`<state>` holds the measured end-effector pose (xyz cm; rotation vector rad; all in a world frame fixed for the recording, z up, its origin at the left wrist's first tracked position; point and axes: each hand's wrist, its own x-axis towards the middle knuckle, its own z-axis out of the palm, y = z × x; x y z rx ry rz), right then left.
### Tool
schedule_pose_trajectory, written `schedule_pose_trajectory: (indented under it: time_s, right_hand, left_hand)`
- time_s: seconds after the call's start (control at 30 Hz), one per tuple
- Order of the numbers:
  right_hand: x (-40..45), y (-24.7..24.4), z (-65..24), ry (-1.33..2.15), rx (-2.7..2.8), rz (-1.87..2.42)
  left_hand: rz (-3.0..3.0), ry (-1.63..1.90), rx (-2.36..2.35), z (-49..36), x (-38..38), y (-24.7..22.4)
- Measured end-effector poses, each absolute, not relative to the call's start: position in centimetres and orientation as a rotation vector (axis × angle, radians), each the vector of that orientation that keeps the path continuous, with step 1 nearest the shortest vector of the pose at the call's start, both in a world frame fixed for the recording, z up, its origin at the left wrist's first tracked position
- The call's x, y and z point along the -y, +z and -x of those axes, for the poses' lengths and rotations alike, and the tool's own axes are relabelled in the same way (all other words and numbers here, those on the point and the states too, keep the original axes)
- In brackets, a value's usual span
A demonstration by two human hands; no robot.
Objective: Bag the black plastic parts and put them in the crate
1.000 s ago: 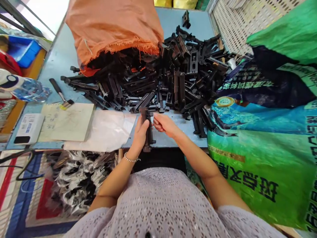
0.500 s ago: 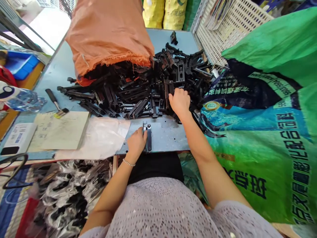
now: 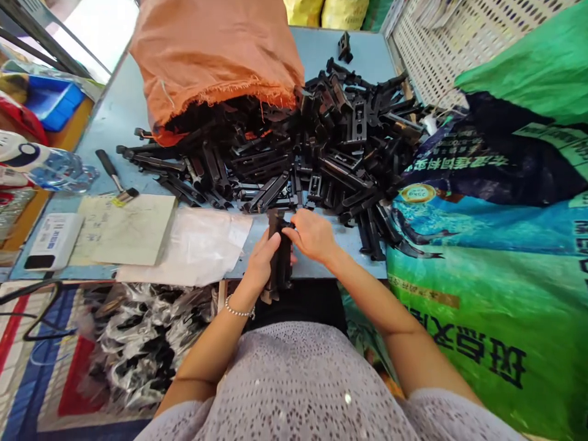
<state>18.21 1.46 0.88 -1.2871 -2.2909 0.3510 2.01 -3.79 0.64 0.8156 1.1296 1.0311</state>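
The blue surface point(image 3: 110, 98) carries a pile of black parts point(image 3: 264, 165), partly under the orange sack point(image 3: 220, 49). At its near edge, 2 hands share the black pieces point(image 3: 278, 260), held upright on the view. The left hand point(image 3: 263, 260) has its fingers closed around their left side, thumb on the front; the right hand point(image 3: 315, 236) curls its fingers at their upper right, thumb touching. Exactly how many pieces are held, I cannot tell.
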Motion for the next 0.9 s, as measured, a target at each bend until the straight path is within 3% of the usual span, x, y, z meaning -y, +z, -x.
schedule_pose_trajectory:
  time_s: [0.17, 0.3, 0.4, 0.53, 0.6, 0.77, 0.9]
  right_hand:
    - [1.8, -0.9, -16.5, 0.517, 2.363, 1.213]
    - [5.1, -1.3, -16.1, 0.602, 2.497, 0.974]
    - [1.4, -0.7, -15.8, 0.567, 2.469, 1.044]
    - [-7.8, 0.0, -14.3, 0.266, 2.527, 1.079]
    - [-10.5, 0.5, -13.6, 0.236, 2.614, 1.003]
    - [-6.5, 3.1, -13.9, 0.458, 2.364, 0.851]
    - [-2.0, 3.6, -14.3, 0.634, 2.156, 0.89]
  left_hand:
    - [-0.663, 1.199, -1.266, -0.7, 3.4, -0.2]
    - [-0.874, 1.115, -1.461, 1.0, 3.8, -1.6]
    - [-1.27, 0.855, -1.774, 1.4, 4.2, -3.1]
    - [-1.613, 0.388, -2.057, 0.6, 4.1, -4.6]
    - [-1.719, 0.488, -2.031, 0.5, 3.9, -4.7]
    - [-1.724, 1.301, -1.601, 1.7, 4.0, -3.2]
    - [-1.399, 1.358, -1.248, 1.8, 5.2, -1.3]
